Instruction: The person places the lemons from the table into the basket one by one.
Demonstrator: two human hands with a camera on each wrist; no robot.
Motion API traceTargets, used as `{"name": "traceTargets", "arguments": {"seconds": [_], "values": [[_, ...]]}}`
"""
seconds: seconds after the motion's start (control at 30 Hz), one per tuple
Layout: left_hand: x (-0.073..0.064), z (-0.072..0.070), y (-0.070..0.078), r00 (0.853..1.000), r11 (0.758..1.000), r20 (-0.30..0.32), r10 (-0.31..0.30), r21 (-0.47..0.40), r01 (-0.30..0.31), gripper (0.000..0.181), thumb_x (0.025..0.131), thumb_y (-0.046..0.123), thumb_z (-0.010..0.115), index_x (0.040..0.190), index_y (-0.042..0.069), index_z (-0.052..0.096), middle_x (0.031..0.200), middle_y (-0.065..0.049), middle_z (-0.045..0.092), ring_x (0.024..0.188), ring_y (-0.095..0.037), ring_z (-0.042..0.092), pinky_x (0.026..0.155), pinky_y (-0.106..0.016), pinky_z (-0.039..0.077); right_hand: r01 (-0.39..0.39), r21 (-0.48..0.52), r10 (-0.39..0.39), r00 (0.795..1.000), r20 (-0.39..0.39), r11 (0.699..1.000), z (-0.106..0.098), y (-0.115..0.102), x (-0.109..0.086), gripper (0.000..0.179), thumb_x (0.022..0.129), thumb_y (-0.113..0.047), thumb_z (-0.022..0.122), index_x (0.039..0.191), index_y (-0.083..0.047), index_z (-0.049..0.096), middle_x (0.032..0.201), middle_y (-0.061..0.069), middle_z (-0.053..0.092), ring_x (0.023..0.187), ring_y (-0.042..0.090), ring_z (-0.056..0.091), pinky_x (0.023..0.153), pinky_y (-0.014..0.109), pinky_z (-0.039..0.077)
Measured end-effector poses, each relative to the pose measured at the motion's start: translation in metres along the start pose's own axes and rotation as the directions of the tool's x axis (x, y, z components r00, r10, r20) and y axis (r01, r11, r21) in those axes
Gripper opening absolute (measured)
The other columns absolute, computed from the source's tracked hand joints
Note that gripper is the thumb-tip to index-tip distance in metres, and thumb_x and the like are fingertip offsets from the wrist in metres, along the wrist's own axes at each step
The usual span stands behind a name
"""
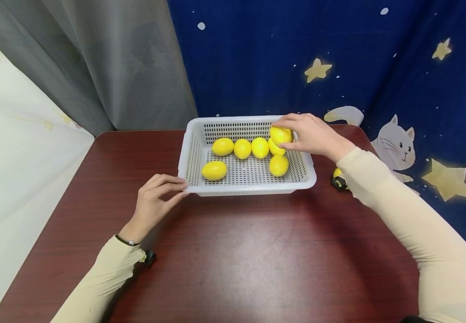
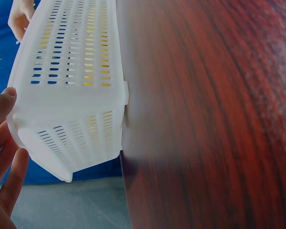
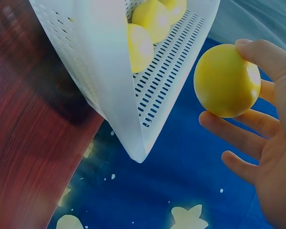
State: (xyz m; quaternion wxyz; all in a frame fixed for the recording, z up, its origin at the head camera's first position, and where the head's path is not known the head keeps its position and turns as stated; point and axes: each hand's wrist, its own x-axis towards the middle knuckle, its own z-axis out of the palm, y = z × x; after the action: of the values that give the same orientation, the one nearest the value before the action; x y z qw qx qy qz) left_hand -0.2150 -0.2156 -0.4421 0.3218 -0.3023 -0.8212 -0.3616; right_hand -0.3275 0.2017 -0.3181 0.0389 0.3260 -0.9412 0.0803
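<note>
A white plastic basket (image 1: 249,190) with slotted walls stands on the table, several yellow lemons (image 1: 242,149) lying on its bottom. My left hand (image 1: 156,199) grips the rim at the near left corner; in the left wrist view its thumb and fingers (image 2: 20,167) lie about that rim. Over the back right part of the basket, my right hand (image 1: 311,134) holds another lemon (image 1: 280,135) between thumb and fingers. The right wrist view shows this lemon (image 3: 226,81) raised above the rim, partly covering a lemon below it in the head view.
The basket sits near the far edge of a dark red wooden table (image 1: 249,251). Behind the table hang a blue curtain (image 1: 257,58) with stars and a grey curtain (image 1: 136,67). White patterned cloth (image 1: 19,148) hangs at the left.
</note>
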Motion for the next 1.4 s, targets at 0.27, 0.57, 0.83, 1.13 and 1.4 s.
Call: {"name": "traceTargets", "arguments": {"seconds": [0.27,0.57,0.83,1.13,1.4], "values": [[0.0,-0.001,-0.001,1.0,1.0,0.002,0.002,-0.001,-0.002,0.035,0.065,0.001,0.089,0.097,0.012,0.08,0.1,-0.003,0.075,0.093,-0.018,0.063,0.09,-0.009,0.043,-0.008,0.004,0.008,1.0,0.023,1.0,0.0,-0.005,0.005,0.058,0.088,-0.039,0.071,0.141,-0.02,0.056,0.145,0.01,0.055,0.13,0.035,0.051,0.112,0.057,0.036],[0.0,0.0,0.0,1.0,1.0,0.007,-0.003,-0.005,0.003,0.037,0.063,-0.001,0.09,0.097,0.011,0.08,0.1,-0.003,0.075,0.094,-0.018,0.063,0.092,-0.009,0.042,0.016,-0.001,-0.016,0.999,0.036,1.0,0.0,-0.012,0.013,0.059,0.088,-0.04,0.072,0.141,-0.02,0.056,0.146,0.01,0.055,0.129,0.036,0.052,0.111,0.056,0.039],[0.0,-0.001,-0.001,1.0,1.0,0.012,-0.008,0.001,0.008,0.037,0.064,0.0,0.09,0.098,0.012,0.08,0.101,-0.003,0.075,0.094,-0.018,0.062,0.092,-0.009,0.042,0.03,-0.013,-0.029,0.998,0.051,0.999,0.0,-0.018,0.023,0.058,0.089,-0.041,0.071,0.142,-0.021,0.055,0.146,0.01,0.054,0.129,0.036,0.051,0.112,0.055,0.038],[0.0,-0.001,-0.002,1.0,1.0,0.018,-0.014,0.009,0.014,0.036,0.065,0.001,0.09,0.098,0.012,0.08,0.101,-0.002,0.075,0.094,-0.018,0.062,0.091,-0.009,0.042,0.022,0.011,-0.023,0.997,0.074,1.0,0.001,-0.023,0.029,0.059,0.09,-0.043,0.07,0.143,-0.023,0.054,0.148,0.009,0.052,0.131,0.035,0.05,0.112,0.056,0.037],[-0.001,-0.001,-0.002,1.0,1.0,0.011,-0.012,0.01,0.012,0.035,0.066,0.003,0.09,0.098,0.012,0.08,0.101,-0.002,0.075,0.094,-0.018,0.063,0.092,-0.009,0.042,0.047,0.01,-0.048,0.996,0.075,0.999,0.004,-0.027,0.035,0.059,0.089,-0.044,0.07,0.142,-0.022,0.055,0.147,0.008,0.053,0.127,0.034,0.053,0.11,0.053,0.041]]}}
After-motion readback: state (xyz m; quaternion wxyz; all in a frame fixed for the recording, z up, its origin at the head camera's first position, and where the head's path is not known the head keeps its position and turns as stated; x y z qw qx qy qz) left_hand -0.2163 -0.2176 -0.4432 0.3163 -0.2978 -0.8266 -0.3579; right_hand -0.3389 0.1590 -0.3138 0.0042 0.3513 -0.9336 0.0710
